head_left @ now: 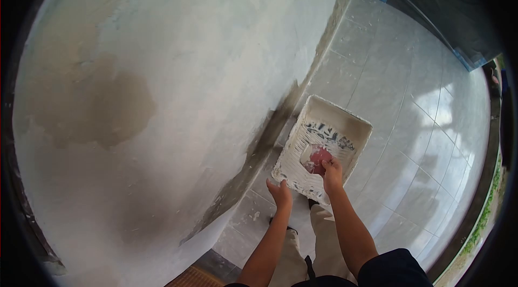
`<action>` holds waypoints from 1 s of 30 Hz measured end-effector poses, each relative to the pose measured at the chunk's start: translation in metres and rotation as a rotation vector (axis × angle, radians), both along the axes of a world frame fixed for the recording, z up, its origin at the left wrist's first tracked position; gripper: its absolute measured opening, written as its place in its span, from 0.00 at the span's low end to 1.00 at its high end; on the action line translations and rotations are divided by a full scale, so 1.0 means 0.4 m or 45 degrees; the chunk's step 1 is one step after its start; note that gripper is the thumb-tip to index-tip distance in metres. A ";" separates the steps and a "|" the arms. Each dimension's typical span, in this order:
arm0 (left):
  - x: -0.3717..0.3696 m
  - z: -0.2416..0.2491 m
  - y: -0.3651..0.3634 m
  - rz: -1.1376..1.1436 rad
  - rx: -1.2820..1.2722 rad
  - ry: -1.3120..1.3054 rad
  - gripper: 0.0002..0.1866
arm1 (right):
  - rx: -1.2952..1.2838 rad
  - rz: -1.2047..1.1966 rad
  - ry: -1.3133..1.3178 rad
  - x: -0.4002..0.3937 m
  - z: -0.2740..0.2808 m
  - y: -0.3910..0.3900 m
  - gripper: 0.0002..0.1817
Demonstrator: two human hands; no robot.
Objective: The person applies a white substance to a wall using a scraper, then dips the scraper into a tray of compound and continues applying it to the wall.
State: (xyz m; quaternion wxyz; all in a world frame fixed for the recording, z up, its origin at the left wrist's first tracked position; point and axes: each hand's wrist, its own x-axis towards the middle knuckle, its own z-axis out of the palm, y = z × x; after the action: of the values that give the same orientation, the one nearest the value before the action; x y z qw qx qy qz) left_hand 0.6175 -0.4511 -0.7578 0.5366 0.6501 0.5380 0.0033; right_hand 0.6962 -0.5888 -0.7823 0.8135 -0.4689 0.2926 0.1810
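A white paint tray [356, 125] smeared with pale, thick coating is in front of me, over the tiled floor. My right hand [332, 172] is closed on a red scraper [319, 158] with pale coating on it, inside the tray. At the tray's near left corner is my left hand [280, 192], its thumb and fingers apart near the rim. Whether it bears the tray's weight is hard to tell. Ridged coating covers the tray's sloping part, with dark patches showing through toward the deeper end.
A large pale wall [178, 71] with damp brown patches fills the left side. Grey floor tiles [388, 141] lie to the right. Dark sheeting [431, 6] stands at the upper right. My legs are below the tray, and a woven brown surface [197, 277] shows at the bottom.
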 end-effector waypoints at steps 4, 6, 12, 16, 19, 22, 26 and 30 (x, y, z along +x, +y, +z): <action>-0.025 0.062 0.044 -0.033 0.033 -0.081 0.39 | 0.148 0.108 -0.023 -0.023 0.078 0.047 0.18; -0.042 0.100 0.069 -0.046 -0.012 -0.135 0.36 | 0.137 0.213 -0.029 -0.023 0.147 0.086 0.17; -0.127 0.145 0.184 -0.044 0.215 -0.264 0.30 | 0.271 0.417 -0.183 -0.051 0.299 0.229 0.17; -0.209 0.200 0.270 -0.010 0.336 -0.412 0.25 | 0.330 0.533 -0.265 -0.112 0.346 0.310 0.19; -0.299 0.243 0.328 0.033 0.489 -0.503 0.24 | 0.373 0.603 -0.331 -0.181 0.415 0.375 0.21; -0.411 0.317 0.381 0.034 0.571 -0.494 0.24 | 0.456 0.662 -0.396 -0.282 0.452 0.423 0.20; -0.574 0.389 0.446 0.086 0.736 -0.488 0.23 | 0.513 0.795 -0.401 -0.443 0.563 0.491 0.18; -0.728 0.453 0.490 0.182 0.894 -0.608 0.20 | 0.643 0.968 -0.462 -0.593 0.643 0.565 0.17</action>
State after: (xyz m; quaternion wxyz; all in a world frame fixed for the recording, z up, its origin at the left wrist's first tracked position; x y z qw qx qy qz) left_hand 0.3262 -0.2552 -0.5767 0.3907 0.7354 0.4087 0.3736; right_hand 0.4590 -0.3629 -0.5253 0.8160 -0.3547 -0.0987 0.4457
